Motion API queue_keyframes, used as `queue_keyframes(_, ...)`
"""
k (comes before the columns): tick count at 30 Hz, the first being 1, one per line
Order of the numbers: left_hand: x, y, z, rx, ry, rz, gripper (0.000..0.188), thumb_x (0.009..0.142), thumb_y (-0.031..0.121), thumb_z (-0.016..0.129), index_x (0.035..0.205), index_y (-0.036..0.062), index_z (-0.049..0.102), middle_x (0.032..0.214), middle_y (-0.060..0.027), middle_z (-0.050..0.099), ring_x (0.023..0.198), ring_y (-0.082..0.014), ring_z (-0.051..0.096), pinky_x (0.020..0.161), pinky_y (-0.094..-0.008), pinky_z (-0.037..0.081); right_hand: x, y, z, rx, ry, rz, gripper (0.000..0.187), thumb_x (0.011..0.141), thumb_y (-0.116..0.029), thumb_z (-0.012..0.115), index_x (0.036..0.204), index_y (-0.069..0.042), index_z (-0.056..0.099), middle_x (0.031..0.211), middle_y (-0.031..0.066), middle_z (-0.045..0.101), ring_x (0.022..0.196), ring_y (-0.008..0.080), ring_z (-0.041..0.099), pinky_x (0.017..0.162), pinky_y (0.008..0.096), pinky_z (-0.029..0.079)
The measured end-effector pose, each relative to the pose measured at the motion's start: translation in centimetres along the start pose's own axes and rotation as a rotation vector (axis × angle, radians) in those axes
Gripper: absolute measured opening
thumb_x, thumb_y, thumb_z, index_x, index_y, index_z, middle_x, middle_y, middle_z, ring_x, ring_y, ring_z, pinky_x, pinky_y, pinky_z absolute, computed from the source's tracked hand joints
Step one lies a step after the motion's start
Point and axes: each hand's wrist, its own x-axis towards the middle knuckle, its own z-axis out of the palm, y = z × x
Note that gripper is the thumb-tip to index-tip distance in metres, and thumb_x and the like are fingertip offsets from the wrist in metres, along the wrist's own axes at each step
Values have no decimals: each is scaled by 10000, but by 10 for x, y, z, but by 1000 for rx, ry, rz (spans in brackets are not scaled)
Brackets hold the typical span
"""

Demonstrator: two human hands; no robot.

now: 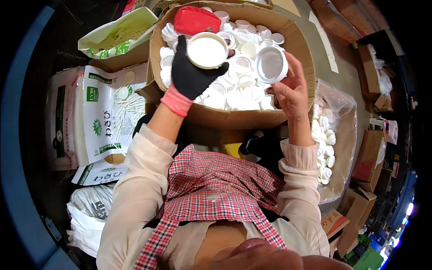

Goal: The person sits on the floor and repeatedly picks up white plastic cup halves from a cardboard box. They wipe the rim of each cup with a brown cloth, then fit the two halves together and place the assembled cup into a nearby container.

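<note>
Beneath your gloved left hand, grasping cream lid: carton of white caps. To its right, your bare right hand pinches deep white lid; slack pinch might drop it.

Over the loose white caps, a way lies open between the left grip and the right grip, running toward twelve o'clock. The red pouch blocks the eleven o'clock corner of the big carton. Its near wall bars a low approach from six o'clock; a lined carton crowds four o'clock, a printed sack eight.
</note>
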Motion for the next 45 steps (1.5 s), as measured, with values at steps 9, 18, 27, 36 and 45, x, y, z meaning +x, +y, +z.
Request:
queue_keyframes(9, 2, -31, 22, 1343, -89, 431, 603, 859, 171, 637, 1385, 11, 388, 1367, -130, 502, 1223, -248, 518, 1041, -377, 391, -16, -10, 46, -971, 33, -451, 690, 648, -29, 799, 1276, -49, 515, 1222, 126, 508, 1130, 283, 495, 914, 366, 454)
queue_keyframes(18, 0, -58, 20, 939, -177, 412, 495, 913, 40, 557, 1375, -12, 389, 1412, -131, 439, 1266, -229, 463, 1063, -334, 379, -17, -6, 49, -1185, 64, -516, 706, 618, -46, 816, 1266, -53, 536, 1153, 123, 520, 1005, 288, 507, 842, 370, 445)
queue_keyframes(27, -7, -49, 38, 276, -117, 155, 432, 1026, 173, 368, 1414, -15, 348, 1396, -116, 445, 1240, -204, 474, 1049, -323, 387, -15, -3, 52, -1164, 29, -543, 693, 624, -14, 798, 1268, -61, 547, 1175, 124, 516, 1016, 291, 506, 807, 354, 466)
queue_keyframes(36, -11, -43, 46, 730, -12, 211, 533, 917, 160, 609, 1390, 9, 414, 1321, -78, 509, 1162, -153, 510, 976, -292, 431, -15, -5, 54, -1165, 22, -482, 691, 644, -76, 808, 1280, -66, 538, 1215, 135, 504, 1038, 293, 503, 834, 350, 462)
queue_keyframes(45, -15, -57, 50, 624, -4, 54, 594, 851, 105, 645, 1387, -6, 414, 1338, -78, 510, 1159, -143, 503, 981, -277, 402, 8, 16, 50, -364, 438, 143, 691, 978, -577, 330, 972, 45, 631, 799, 78, 633, 705, 127, 591, 653, 233, 461)
